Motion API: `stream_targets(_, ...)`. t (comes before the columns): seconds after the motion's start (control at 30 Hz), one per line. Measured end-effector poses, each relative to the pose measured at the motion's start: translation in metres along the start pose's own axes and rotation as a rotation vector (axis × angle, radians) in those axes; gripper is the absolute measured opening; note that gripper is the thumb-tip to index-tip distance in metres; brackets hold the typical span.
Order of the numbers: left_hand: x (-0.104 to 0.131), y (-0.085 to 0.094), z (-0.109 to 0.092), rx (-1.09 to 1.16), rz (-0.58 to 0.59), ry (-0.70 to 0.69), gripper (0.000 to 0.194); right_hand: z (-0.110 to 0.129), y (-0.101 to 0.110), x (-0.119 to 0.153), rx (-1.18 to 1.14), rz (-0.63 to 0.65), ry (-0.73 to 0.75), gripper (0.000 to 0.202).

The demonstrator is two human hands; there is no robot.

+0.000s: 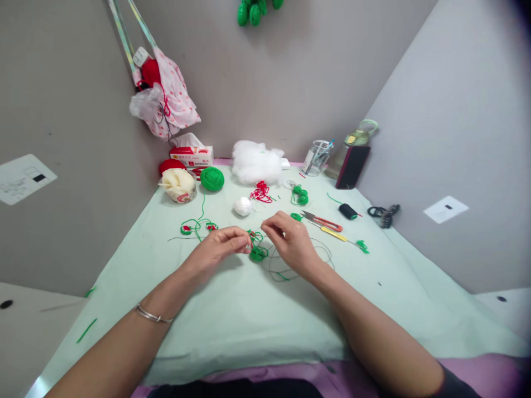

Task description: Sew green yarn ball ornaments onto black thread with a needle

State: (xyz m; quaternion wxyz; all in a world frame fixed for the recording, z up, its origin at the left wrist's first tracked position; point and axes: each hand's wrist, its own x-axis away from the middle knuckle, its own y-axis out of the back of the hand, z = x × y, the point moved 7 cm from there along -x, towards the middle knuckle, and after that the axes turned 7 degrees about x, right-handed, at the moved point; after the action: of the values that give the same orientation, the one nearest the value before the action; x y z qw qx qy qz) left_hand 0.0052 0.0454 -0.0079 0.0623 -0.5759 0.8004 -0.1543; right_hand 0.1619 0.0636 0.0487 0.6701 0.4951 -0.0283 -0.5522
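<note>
My left hand (224, 244) is closed in a pinch, with red and green strands of yarn at its fingertips. Just beside those fingertips a small green crochet piece (258, 254) lies low over the table. Across a small gap, my right hand (289, 239) also pinches; what sits between its fingers is too fine to make out. A thin grey cord (327, 250) loops on the cloth under and around my right wrist. Left of my left hand are two small red, white and green crochet pieces, one of them a round piece (186, 229), with green yarn trailing.
Behind my hands lie a white yarn ball (243, 206), a green yarn ball (212, 179), red yarn (261, 192) and white stuffing (257, 162). To the right are thread snips (327, 222), a yellow-handled crochet hook (334, 234), black thread (347, 211) and a leaning phone (352, 167).
</note>
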Motion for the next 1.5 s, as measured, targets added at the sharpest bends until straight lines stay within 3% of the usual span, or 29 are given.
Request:
stream_targets(0.1,0.0,0.007,-0.005,0.169,-0.13,-0.04,0.019,0.009,-0.019,0.008,0.018,0.112,0.077,0.016)
stream_targets(0.17,0.001,0.012,-0.004,0.132,-0.203,-0.054,0.019,0.018,-0.029,0.015,0.08,0.159,0.153,0.019)
stream_targets(0.3,0.004,0.016,-0.015,-0.351,-0.304,-0.255,0.017,0.031,-0.035,0.022,0.242,0.163,0.265,0.024)
stream_targets(0.4,0.005,0.005,-0.02,-0.68,-0.213,-0.417,0.019,0.025,-0.03,0.02,0.27,0.168,0.229,0.023)
stream_targets(0.5,0.003,-0.005,-0.012,-0.821,-0.049,-0.406,0.018,0.017,-0.024,0.014,0.222,0.181,0.164,0.02)
stream_targets(0.63,0.003,0.002,-0.012,-0.728,-0.149,-0.347,0.008,0.01,-0.02,0.01,0.116,0.172,0.089,0.016)
stream_targets(0.73,0.004,0.009,-0.015,-0.571,-0.23,-0.31,0.016,0.009,-0.021,0.01,0.049,0.168,0.046,0.016)
stream_targets(0.9,0.0,0.011,-0.009,-0.28,-0.16,-0.173,0.024,0.008,-0.024,0.01,-0.033,0.199,0.004,0.016)
stream_targets(1.17,0.001,0.028,-0.024,-0.281,-0.327,-0.282,0.023,0.012,-0.002,0.004,-0.032,0.034,0.007,0.016)
stream_targets(1.23,-0.001,0.027,-0.023,-0.283,-0.296,-0.258,0.022,0.01,0.002,0.002,-0.018,0.008,-0.013,0.017)
stream_targets(1.4,-0.003,0.007,-0.006,-0.35,-0.052,-0.051,0.024,0.002,0.006,-0.001,-0.007,-0.032,-0.026,0.016)
stream_targets(1.5,-0.001,0.004,-0.007,-0.217,-0.044,-0.027,0.029,-0.002,-0.001,0.0,0.024,0.01,-0.031,0.016)
